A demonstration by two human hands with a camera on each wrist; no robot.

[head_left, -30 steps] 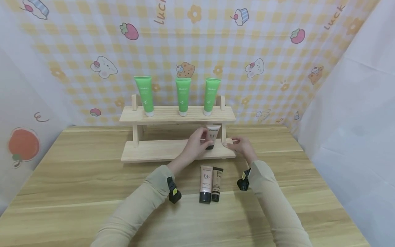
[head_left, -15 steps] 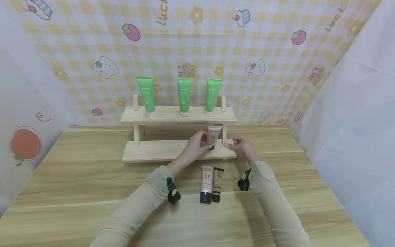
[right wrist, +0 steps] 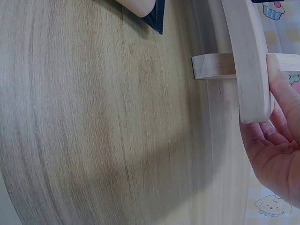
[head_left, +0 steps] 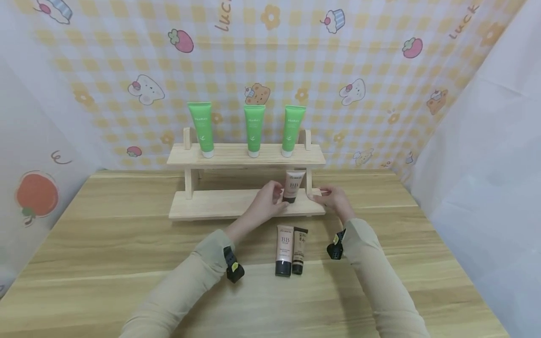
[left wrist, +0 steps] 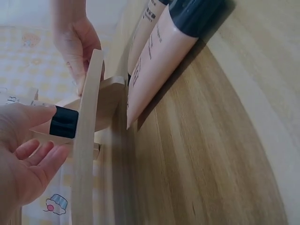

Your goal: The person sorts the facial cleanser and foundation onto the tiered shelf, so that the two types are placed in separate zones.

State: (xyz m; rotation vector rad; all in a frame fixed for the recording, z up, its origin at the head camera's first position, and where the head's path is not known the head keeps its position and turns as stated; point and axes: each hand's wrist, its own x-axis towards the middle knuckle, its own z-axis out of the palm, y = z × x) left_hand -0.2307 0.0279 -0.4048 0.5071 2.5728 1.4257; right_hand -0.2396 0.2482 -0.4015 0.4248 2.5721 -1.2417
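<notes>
A small pink BB cream tube stands upright on its black cap on the lower board of a two-tier wooden display rack, near the right end. Just left of it, my left hand has thumb and fingers spread apart. In the left wrist view the thumb lies close by the black cap, while the other fingers are clear of it; whether the thumb still touches is hard to tell. My right hand grips the lower board's right end, thumb on top and fingers beneath, as the right wrist view shows.
Three green tubes, left, middle and right, stand along the upper board. A larger BB cream tube and a slim tan tube with black ends lie side by side on the wooden table before the rack.
My left hand has loosened from the small BB cream tube and drawn slightly left, leaving the tube standing. The right hand keeps its grip on the rack. The head view has shifted slightly.
</notes>
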